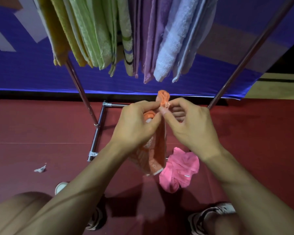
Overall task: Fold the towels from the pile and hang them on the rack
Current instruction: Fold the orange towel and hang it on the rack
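An orange towel (157,150) hangs bunched between both hands in the middle of the view. My left hand (136,126) grips its upper part, and my right hand (188,126) pinches its top corner right beside the left thumb. A pink towel (180,168) lies crumpled on the red floor just below my right wrist. Above, the metal rack (78,83) carries several hung towels: yellow (61,33), green (93,36), purple (149,39) and light blue (175,43).
The rack's chrome legs slant down at left and right (244,61), and its base bars (96,136) rest on the red floor. A blue banner (32,73) stands behind. A scrap of paper (40,169) lies at left. My shoes (210,216) show at the bottom.
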`<state>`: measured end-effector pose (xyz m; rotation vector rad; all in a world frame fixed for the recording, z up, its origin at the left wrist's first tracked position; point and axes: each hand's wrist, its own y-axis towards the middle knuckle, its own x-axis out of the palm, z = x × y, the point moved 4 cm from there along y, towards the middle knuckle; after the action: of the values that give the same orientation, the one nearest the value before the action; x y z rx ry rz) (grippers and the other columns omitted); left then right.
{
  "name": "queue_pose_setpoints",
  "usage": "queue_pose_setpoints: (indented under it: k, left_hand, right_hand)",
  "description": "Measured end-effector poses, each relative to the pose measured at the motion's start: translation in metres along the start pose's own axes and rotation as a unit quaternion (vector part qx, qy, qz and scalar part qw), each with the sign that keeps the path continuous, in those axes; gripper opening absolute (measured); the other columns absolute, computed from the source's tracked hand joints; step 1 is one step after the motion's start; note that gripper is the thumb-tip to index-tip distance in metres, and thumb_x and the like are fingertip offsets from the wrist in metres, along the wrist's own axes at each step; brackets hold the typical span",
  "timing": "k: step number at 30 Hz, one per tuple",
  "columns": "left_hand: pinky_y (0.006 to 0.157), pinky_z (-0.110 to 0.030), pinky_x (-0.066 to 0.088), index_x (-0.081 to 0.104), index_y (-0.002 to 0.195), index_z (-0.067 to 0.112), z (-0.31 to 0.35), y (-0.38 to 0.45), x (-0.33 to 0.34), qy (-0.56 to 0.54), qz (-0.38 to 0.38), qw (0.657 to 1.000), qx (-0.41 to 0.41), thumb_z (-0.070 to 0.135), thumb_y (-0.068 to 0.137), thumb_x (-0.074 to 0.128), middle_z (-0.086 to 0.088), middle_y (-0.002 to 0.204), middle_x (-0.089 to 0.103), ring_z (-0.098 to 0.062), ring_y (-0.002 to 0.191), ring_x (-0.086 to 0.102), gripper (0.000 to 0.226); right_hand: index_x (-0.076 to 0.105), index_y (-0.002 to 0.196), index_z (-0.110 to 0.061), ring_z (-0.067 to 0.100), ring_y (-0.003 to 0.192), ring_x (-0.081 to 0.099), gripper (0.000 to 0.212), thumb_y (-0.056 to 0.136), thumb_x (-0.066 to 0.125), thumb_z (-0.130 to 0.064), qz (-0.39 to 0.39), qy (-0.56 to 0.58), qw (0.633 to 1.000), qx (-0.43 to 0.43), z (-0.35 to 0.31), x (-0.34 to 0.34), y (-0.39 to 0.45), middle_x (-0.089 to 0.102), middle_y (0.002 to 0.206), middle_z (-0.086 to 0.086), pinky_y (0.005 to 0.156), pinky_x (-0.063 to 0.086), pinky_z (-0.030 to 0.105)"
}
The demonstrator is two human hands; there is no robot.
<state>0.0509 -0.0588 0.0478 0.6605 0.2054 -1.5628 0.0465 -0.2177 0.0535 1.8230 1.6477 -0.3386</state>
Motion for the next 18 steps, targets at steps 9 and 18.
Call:
queue_pose_setpoints:
  k: [9, 18]
  left_hand:
    - [0.104, -0.022, 0.05, 0.064, 0.138, 0.016, -0.002, 0.001, -0.005, -0.092, -0.166, 0.981, -0.041, 0.017, 0.09, 0.075, 0.007, 0.125, 0.072, -0.004, 0.117, 0.067, 0.049]
    - [0.113, -0.035, 0.045, 0.059, 0.139, 0.03, -0.01, -0.002, -0.01, -0.122, -0.201, 0.969, -0.078, 0.008, 0.096, 0.058, 0.008, 0.134, 0.07, -0.014, 0.125, 0.064, 0.049]
  right_hand:
    - [0.075, 0.085, -0.021, -0.005, 0.067, 0.071, 0.015, 0.086, 0.082, -0.034, 0.003, 0.033, 0.997, 0.074, 0.018, -0.006, 0.01, 0.076, 0.072, -0.01, 0.066, 0.058, 0.022]
    - [0.074, 0.085, -0.021, -0.003, 0.069, 0.072, 0.016, 0.088, 0.074, -0.036, -0.004, 0.041, 0.995, 0.086, 0.023, 0.009, 0.009, 0.077, 0.075, -0.009, 0.071, 0.061, 0.029]
